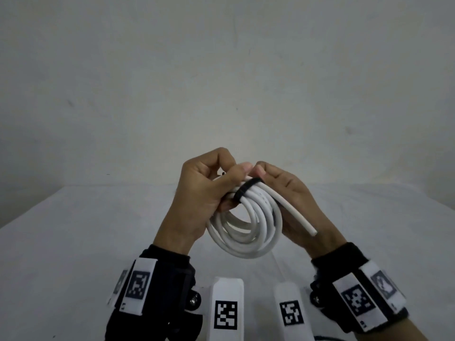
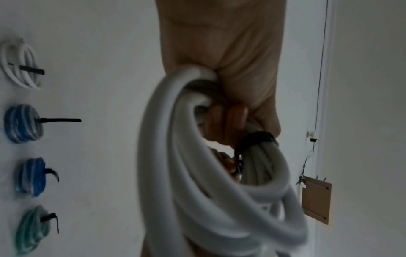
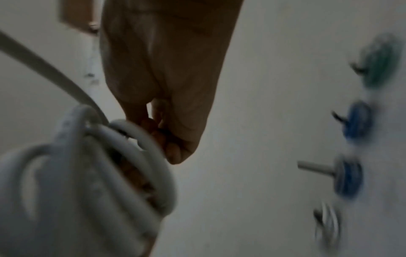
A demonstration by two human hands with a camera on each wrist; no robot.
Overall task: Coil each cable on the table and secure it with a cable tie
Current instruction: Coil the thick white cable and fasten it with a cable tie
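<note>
A white-covered bench fills the lower half of the head view. Above it, at frame centre, both hands hold up a coiled white cable. The left hand has its grip curled round the coil's upper left, thumb on top; the right hand pinches at the top right by a black cable tie wrapped round the strands. Down the left edge of the left wrist view lie four tied coils: white, blue, blue, green.
</note>
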